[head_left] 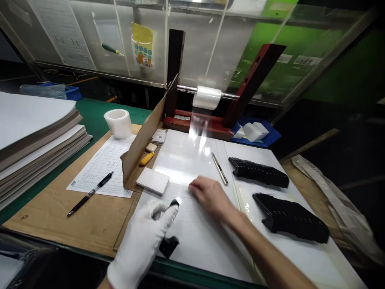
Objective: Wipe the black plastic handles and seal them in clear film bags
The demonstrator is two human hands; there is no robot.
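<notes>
My left hand [144, 228], in a white glove, is closed around a black part [170, 245]. Its glossy tip shows by my thumb and its lower end juts out under my fingers; the middle is hidden. My bare right hand [210, 196] has its fingers drawn together low over the white board [210, 249], at the lower end of a clear film strip [201, 132], seemingly pinching it. The strip comes down from a film roll [208, 97] on a metal rod. A silver pen-like tool [219, 168] lies beyond my right hand. Left of it sits a white dotted pad [152, 180].
Two black ribbed parts [258, 172] lie at the right. A red stand [198, 125] carries the rod. An upright cardboard flap [147, 140], a yellow-handled tool [147, 158], a pen [90, 194], a tape roll [118, 123] and stacked sheets [39, 136] are on the left.
</notes>
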